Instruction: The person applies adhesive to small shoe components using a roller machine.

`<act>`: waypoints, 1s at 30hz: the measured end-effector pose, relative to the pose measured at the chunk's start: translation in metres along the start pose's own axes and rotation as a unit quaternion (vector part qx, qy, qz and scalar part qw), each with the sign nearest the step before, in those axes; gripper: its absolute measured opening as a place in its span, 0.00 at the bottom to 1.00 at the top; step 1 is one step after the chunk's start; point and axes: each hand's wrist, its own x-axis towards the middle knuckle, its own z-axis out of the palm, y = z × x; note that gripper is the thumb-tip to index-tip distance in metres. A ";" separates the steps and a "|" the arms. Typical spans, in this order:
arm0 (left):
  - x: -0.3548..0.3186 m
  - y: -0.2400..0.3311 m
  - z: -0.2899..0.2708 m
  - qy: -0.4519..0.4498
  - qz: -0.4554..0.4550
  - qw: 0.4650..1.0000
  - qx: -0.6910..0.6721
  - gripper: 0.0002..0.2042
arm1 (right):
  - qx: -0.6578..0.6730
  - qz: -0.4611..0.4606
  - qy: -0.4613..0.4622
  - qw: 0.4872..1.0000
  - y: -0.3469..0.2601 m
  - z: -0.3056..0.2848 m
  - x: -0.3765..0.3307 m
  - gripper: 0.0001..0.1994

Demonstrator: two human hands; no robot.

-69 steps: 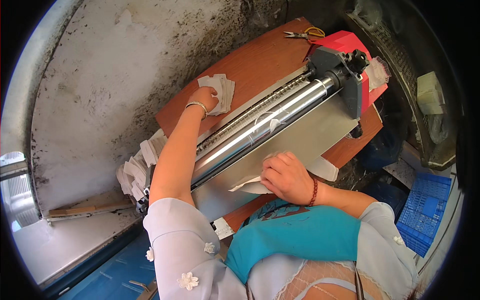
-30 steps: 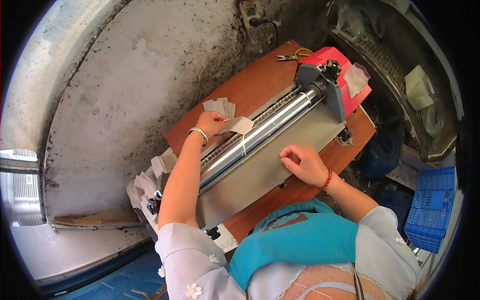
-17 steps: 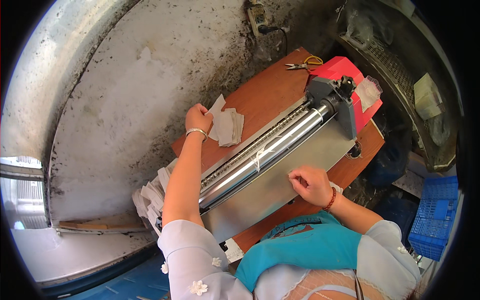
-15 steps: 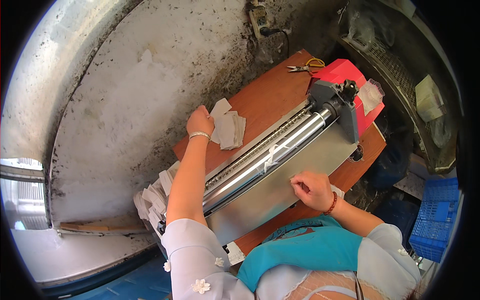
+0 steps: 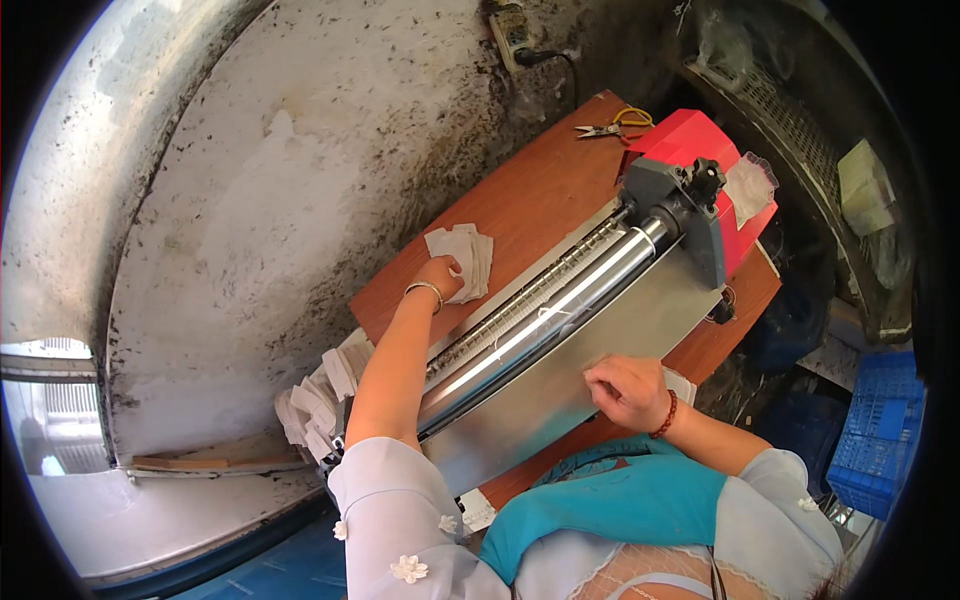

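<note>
A small stack of pale, flat cut pieces (image 5: 474,250), like cloth or paper, lies on the brown board. My left hand (image 5: 440,277) is at the stack's near left edge, its fingers curled against the pieces. My right hand (image 5: 630,390) is closed above the bare metal plate (image 5: 530,415) of a roller machine; whatever its fingers hold is hidden. Between my hands runs the machine's shiny metal roller (image 5: 590,290), with thin white strands (image 5: 550,318) on it. Beside the roller is a row of dark rings or teeth.
A red housing (image 5: 684,137) caps the machine's far right end, with a crumpled pale piece (image 5: 750,190) on it. Yellow-handled pliers (image 5: 600,130) lie at the board's far edge. Bundled pale pieces (image 5: 315,405) are heaped at the left. Blue crates (image 5: 878,430) stand at the right.
My left hand has moved right and down onto the stack; the piece sticking out at its upper left now lies with the others. My right hand stays closed over the plate.
</note>
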 end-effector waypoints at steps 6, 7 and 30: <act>-0.052 0.060 -0.014 0.072 0.078 0.993 -0.054 0.13 | 0.008 0.003 0.001 1.000 0.005 -0.001 -0.006 0.10; -0.062 0.075 -0.011 0.083 0.175 0.976 -0.095 0.15 | 0.039 -0.005 0.006 0.999 0.005 -0.001 -0.007 0.10; -0.113 0.201 0.016 0.217 0.251 0.940 0.084 0.24 | -0.247 0.232 -0.078 0.937 0.068 -0.041 -0.153 0.18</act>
